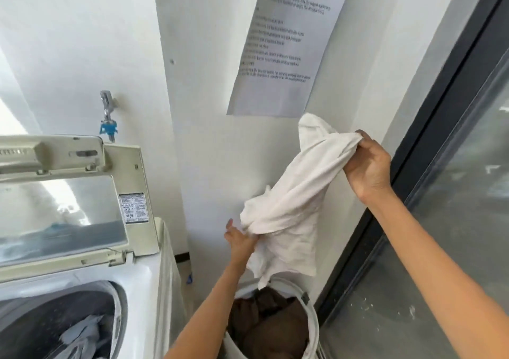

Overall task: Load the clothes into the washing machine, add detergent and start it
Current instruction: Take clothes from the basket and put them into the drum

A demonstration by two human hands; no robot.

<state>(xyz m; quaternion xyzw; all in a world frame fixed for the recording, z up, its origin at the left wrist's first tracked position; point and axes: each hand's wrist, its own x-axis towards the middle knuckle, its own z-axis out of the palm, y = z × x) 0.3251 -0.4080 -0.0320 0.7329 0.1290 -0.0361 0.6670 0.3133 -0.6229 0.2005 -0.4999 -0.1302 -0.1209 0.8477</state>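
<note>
A white garment (pixel 297 193) hangs stretched between both hands above a white laundry basket (pixel 312 328) that holds brown clothes (pixel 270 323). My right hand (pixel 366 165) grips the garment's upper end, high at the right. My left hand (pixel 239 238) holds its lower bunched part, a little above the basket. The top-loading washing machine (pixel 143 281) stands at the left with its lid (pixel 63 201) raised. A grey-blue cloth (pixel 80 336) lies inside the drum.
A white wall with a printed paper sheet (pixel 281 41) is straight ahead. A water tap (pixel 107 116) sticks out above the machine. A dark-framed glass door (pixel 440 165) runs along the right side, close to the basket.
</note>
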